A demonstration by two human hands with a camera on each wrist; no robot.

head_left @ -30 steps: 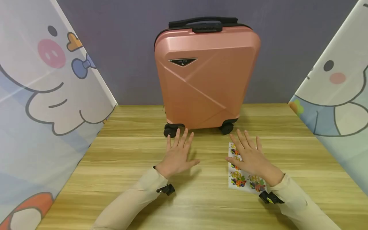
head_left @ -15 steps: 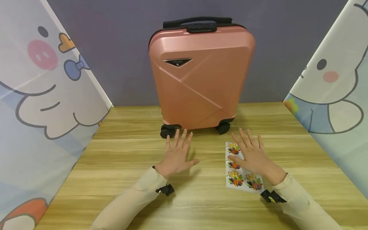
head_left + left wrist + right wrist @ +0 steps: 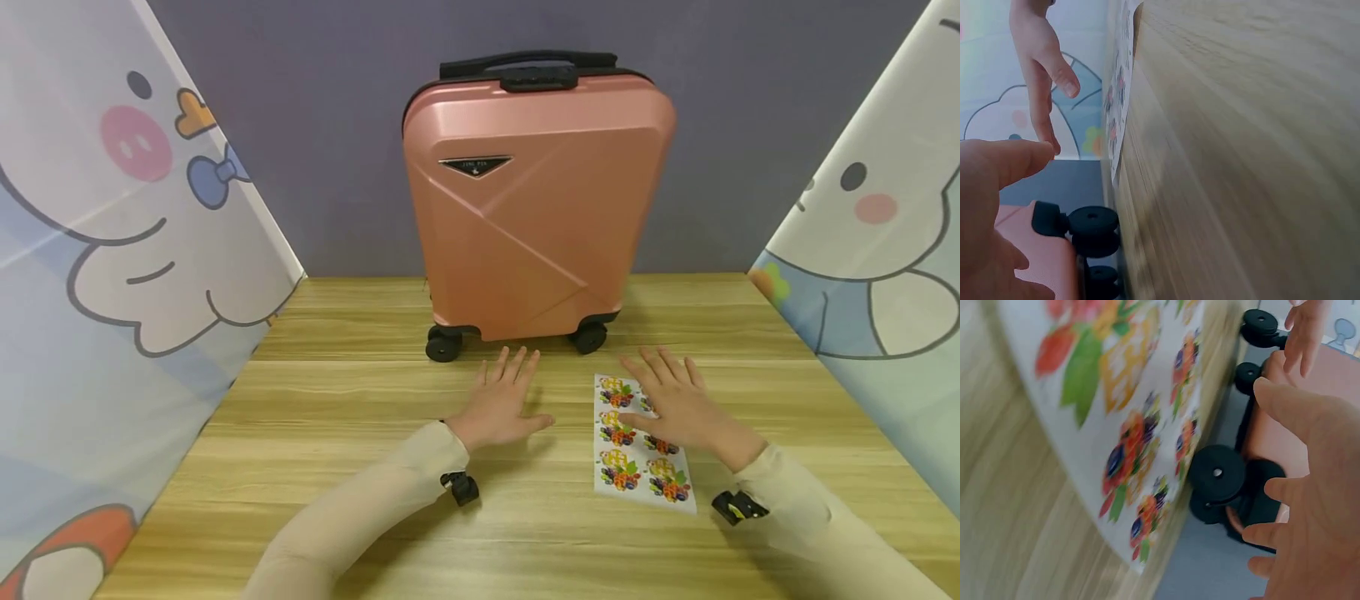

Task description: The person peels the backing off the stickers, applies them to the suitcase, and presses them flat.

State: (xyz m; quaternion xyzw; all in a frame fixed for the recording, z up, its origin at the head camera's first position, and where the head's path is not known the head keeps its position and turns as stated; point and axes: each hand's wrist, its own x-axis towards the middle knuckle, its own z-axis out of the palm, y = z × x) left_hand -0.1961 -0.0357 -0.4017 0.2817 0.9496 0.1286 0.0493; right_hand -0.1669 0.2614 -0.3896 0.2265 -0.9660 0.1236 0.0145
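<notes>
Cartoon panels (image 3: pixel 112 367) flanked a wood-grain desk (image 3: pixel 337 400), with a grey wall (image 3: pixel 337 125) behind. Upright on black wheels (image 3: pixel 590 337), a pink suitcase (image 3: pixel 540 225) stood towards the far edge; a fruit-printed sheet (image 3: pixel 633 456) lay nearer, right of centre. Left hand (image 3: pixel 501 408): spread apart above the desk, near the suitcase. Right hand (image 3: pixel 681 411): likewise spread apart, held above the sheet's right side

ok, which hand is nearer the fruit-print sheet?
Right. The right hand is above the fruit-print sheet, covering part of its right side in the head view. The left hand is off to the sheet's left, not over it.
</notes>
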